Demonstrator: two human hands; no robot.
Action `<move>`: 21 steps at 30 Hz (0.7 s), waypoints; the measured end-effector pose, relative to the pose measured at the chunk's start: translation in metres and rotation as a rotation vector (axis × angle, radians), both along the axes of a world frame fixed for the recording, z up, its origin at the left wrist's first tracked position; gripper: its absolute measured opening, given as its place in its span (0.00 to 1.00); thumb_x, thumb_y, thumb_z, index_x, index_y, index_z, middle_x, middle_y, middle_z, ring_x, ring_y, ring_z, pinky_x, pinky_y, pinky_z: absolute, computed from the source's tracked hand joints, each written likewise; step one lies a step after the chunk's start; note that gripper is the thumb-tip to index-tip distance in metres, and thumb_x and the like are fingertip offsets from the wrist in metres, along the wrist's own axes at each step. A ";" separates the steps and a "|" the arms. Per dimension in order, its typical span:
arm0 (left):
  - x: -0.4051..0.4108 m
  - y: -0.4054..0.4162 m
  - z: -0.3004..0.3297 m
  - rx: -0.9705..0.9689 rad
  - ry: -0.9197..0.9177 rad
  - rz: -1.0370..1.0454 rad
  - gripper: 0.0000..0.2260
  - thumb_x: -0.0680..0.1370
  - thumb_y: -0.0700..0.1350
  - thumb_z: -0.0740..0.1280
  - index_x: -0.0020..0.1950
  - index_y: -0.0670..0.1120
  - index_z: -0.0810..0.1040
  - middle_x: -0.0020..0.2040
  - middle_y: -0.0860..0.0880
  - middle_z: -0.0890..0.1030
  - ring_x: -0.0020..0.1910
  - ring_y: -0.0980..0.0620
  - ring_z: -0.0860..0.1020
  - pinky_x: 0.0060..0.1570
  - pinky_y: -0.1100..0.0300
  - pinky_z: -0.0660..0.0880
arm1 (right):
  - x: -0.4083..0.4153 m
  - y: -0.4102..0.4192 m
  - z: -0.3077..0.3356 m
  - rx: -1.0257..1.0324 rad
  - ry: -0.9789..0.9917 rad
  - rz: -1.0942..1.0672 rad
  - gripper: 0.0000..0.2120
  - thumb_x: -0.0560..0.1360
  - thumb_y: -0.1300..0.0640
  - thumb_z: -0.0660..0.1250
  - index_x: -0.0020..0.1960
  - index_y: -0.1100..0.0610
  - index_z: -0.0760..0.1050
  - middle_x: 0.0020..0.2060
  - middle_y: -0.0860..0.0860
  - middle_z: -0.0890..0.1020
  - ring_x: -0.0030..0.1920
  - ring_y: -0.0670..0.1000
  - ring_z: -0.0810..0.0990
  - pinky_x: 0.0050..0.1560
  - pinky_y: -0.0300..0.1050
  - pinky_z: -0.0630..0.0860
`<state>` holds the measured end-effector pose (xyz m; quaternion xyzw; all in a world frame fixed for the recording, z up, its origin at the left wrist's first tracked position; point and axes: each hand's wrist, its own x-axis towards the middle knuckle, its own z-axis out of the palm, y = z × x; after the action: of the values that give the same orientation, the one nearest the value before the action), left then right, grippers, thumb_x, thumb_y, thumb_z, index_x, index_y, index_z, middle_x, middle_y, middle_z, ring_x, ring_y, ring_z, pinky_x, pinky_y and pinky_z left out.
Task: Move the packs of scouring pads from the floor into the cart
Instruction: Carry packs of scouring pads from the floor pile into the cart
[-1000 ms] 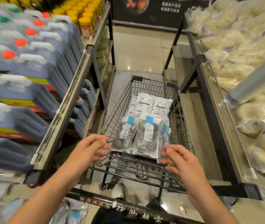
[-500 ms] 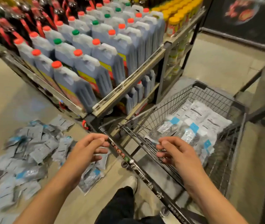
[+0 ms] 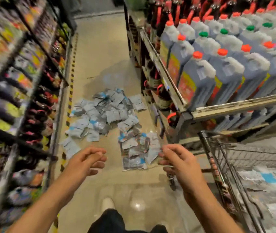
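Several packs of scouring pads (image 3: pixel 107 113), grey with blue and white labels, lie in a loose heap on the aisle floor ahead of me. A smaller stack of packs (image 3: pixel 135 152) lies nearer, between my hands. My left hand (image 3: pixel 86 160) and my right hand (image 3: pixel 176 160) hover above the floor, fingers loosely curled and apart, holding nothing. The wire cart (image 3: pixel 221 158) stands at the right edge, with several packs (image 3: pixel 268 185) inside it, blurred.
A shelf of large jugs (image 3: pixel 218 64) with orange and green caps runs along the right. A rack of colourful packets (image 3: pixel 24 81) lines the left, with striped tape along its base. My shoe (image 3: pixel 107 204) is on the beige floor below.
My view has swung left, from the cart to the pile on the floor. Both hands have left the cart's rim and now hang over the nearer packs.
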<state>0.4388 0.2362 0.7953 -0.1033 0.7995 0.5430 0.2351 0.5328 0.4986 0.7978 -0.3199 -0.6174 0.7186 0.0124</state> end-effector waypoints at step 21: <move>-0.185 -0.310 -0.053 -0.010 -0.166 0.428 0.08 0.84 0.46 0.66 0.55 0.48 0.86 0.48 0.47 0.88 0.52 0.43 0.85 0.59 0.44 0.79 | -0.301 -0.252 -0.042 0.122 -0.175 0.352 0.06 0.82 0.56 0.68 0.55 0.54 0.84 0.46 0.53 0.89 0.48 0.58 0.87 0.48 0.50 0.80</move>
<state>0.2542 -0.0735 0.7421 -0.3161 0.7400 0.5662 0.1788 0.2320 0.2468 0.7554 -0.2672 -0.7048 0.6403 -0.1477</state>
